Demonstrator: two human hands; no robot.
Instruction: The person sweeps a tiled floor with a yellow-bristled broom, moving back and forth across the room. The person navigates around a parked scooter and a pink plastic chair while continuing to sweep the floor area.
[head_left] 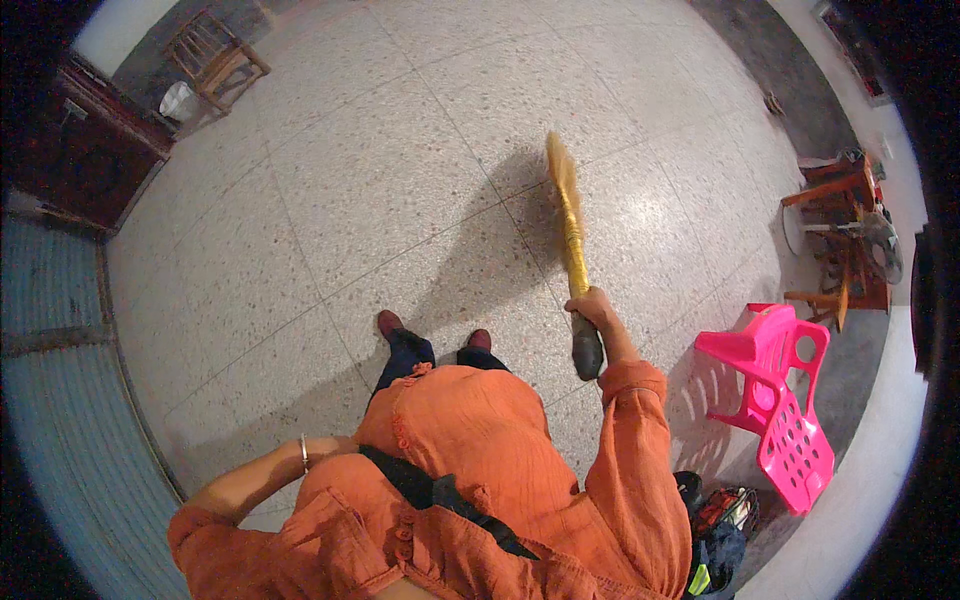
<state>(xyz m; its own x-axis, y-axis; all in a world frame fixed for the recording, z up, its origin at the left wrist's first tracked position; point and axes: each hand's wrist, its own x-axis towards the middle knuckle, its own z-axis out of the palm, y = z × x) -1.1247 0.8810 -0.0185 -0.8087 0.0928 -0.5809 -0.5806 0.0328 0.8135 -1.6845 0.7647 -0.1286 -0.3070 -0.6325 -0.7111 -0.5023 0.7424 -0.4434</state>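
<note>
Swinging the broom [574,245] too far right could strike the pink chair [755,350]; your right hand [594,305] grips the handle [587,352]; your left hand's [335,447] closure cannot be told.

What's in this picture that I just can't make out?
All in the head view:
Left hand: its fingers are hidden by the orange shirt.
Broom: its bristle ends are blurred.
Dark bundle: partly hidden by the right sleeve, so its full shape is unclear.
Wooden furniture: the items around it look too small to identify.
</note>
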